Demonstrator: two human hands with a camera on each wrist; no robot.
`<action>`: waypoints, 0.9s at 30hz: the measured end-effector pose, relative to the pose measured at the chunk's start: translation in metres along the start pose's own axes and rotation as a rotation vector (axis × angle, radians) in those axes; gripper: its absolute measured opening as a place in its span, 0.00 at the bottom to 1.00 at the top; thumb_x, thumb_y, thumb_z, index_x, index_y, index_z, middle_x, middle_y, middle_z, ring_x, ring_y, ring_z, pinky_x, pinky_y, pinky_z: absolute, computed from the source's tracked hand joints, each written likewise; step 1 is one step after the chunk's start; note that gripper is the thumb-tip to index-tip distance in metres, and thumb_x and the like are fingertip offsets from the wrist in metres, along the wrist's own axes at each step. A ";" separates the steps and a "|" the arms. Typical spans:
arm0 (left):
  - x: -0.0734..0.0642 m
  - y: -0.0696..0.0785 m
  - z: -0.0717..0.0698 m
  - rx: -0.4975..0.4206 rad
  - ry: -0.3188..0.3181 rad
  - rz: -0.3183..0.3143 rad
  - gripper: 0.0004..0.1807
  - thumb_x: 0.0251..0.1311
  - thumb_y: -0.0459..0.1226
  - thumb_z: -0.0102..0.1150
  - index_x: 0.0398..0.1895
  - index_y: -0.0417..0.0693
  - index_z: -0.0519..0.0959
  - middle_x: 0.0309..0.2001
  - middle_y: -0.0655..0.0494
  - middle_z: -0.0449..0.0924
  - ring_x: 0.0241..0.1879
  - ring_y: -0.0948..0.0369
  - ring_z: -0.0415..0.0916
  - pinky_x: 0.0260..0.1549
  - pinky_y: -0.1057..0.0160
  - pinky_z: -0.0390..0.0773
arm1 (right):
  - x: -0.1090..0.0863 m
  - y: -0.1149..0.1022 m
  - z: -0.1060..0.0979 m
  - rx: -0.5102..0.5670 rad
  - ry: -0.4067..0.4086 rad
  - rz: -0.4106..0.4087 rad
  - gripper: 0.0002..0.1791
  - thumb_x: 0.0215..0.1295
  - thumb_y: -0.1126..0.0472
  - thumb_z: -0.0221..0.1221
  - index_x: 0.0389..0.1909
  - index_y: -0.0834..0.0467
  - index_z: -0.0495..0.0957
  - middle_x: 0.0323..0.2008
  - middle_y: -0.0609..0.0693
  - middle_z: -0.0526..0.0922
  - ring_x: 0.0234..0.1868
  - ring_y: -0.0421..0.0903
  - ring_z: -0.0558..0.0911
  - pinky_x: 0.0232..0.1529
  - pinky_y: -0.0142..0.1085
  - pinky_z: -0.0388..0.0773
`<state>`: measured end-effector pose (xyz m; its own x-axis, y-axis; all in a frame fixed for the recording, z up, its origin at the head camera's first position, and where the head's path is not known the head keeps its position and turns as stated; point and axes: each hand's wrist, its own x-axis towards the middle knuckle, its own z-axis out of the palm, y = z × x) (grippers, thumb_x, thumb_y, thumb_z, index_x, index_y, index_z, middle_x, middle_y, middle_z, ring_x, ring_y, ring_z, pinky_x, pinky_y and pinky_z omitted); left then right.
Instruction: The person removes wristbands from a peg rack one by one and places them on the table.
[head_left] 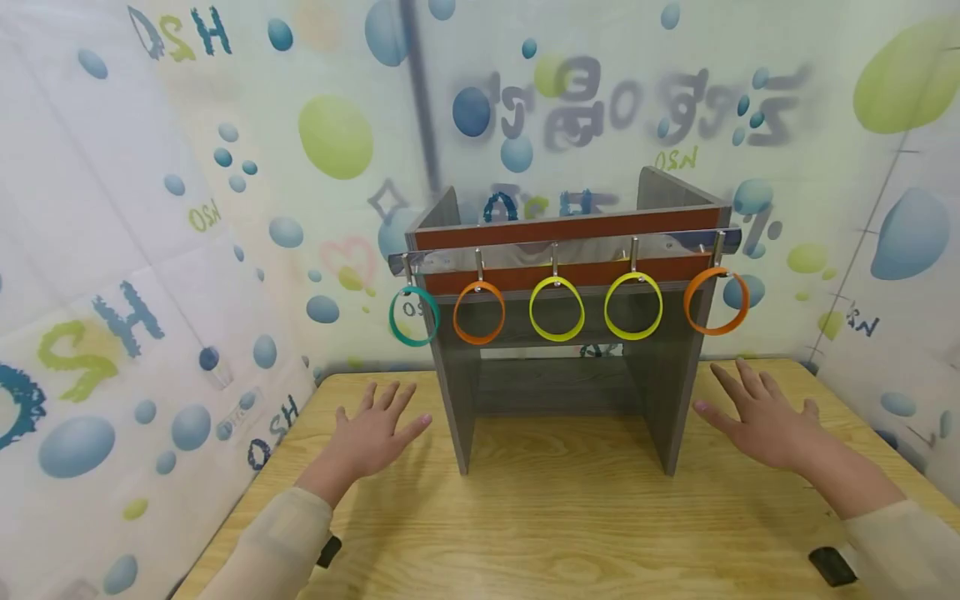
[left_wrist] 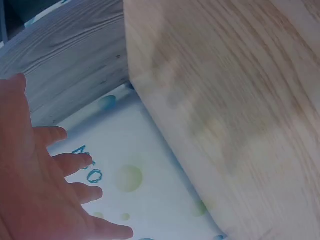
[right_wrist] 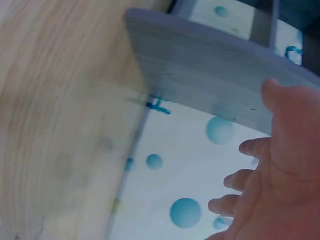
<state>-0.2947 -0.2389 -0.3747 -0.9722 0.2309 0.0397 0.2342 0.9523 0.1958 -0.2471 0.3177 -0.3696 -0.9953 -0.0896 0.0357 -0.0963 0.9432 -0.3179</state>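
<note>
My left hand (head_left: 372, 435) hovers over the table to the left of a grey wooden rack (head_left: 459, 392), fingers spread and holding nothing. On the other side, my right hand (head_left: 768, 421) is held out the same way, its thumb toward the rack. Across the rack's front runs a clear rail (head_left: 517, 255) with metal hooks. From the hooks hang a teal ring (head_left: 393, 323), an orange ring (head_left: 457, 321), two yellow rings (head_left: 533, 318) and another orange ring (head_left: 745, 312) at the right end. Both wrist views show spread fingers beside the rack's side panels.
The rack stands toward the back of a light wooden table (head_left: 555, 525), with a red-brown strip (head_left: 570, 227) along its top front. A patterned curtain (head_left: 247, 208) with blue and green dots surrounds the table. Small black pieces (head_left: 832, 567) show by both sleeves.
</note>
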 end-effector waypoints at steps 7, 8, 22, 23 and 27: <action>-0.008 0.014 -0.007 -0.014 0.025 0.028 0.51 0.72 0.76 0.34 0.88 0.60 0.50 0.88 0.46 0.47 0.86 0.35 0.34 0.70 0.12 0.38 | -0.009 -0.015 -0.007 -0.002 0.013 -0.033 0.55 0.78 0.27 0.48 0.87 0.59 0.40 0.84 0.74 0.34 0.79 0.84 0.43 0.57 0.91 0.39; -0.010 0.016 -0.009 -0.017 0.027 0.031 0.51 0.72 0.76 0.35 0.88 0.60 0.50 0.88 0.46 0.47 0.86 0.35 0.34 0.70 0.12 0.38 | -0.010 -0.017 -0.008 0.002 0.014 -0.035 0.55 0.77 0.27 0.49 0.87 0.58 0.39 0.84 0.74 0.34 0.79 0.84 0.43 0.57 0.91 0.39; -0.019 0.039 -0.017 -0.159 0.110 0.090 0.52 0.73 0.73 0.42 0.89 0.58 0.43 0.88 0.47 0.48 0.86 0.36 0.43 0.76 0.21 0.51 | -0.007 -0.053 -0.013 0.220 0.097 -0.108 0.57 0.81 0.34 0.51 0.85 0.67 0.32 0.81 0.81 0.44 0.75 0.85 0.56 0.67 0.79 0.62; -0.018 0.040 -0.017 -0.191 0.116 0.096 0.52 0.73 0.73 0.43 0.89 0.58 0.43 0.87 0.46 0.48 0.86 0.36 0.44 0.77 0.24 0.54 | -0.006 -0.054 -0.013 0.246 0.106 -0.104 0.57 0.81 0.34 0.50 0.85 0.67 0.31 0.80 0.81 0.46 0.75 0.85 0.57 0.68 0.78 0.63; -0.011 0.044 -0.017 -0.307 0.141 0.112 0.53 0.74 0.70 0.47 0.89 0.57 0.41 0.86 0.44 0.51 0.84 0.39 0.53 0.78 0.33 0.61 | -0.003 -0.057 -0.010 0.330 0.150 -0.075 0.55 0.82 0.37 0.51 0.85 0.65 0.29 0.80 0.80 0.50 0.73 0.84 0.63 0.64 0.74 0.73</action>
<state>-0.2734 -0.2029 -0.3497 -0.9370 0.2800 0.2086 0.3470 0.8134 0.4669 -0.2385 0.2672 -0.3421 -0.9760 -0.0840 0.2010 -0.1899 0.7799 -0.5964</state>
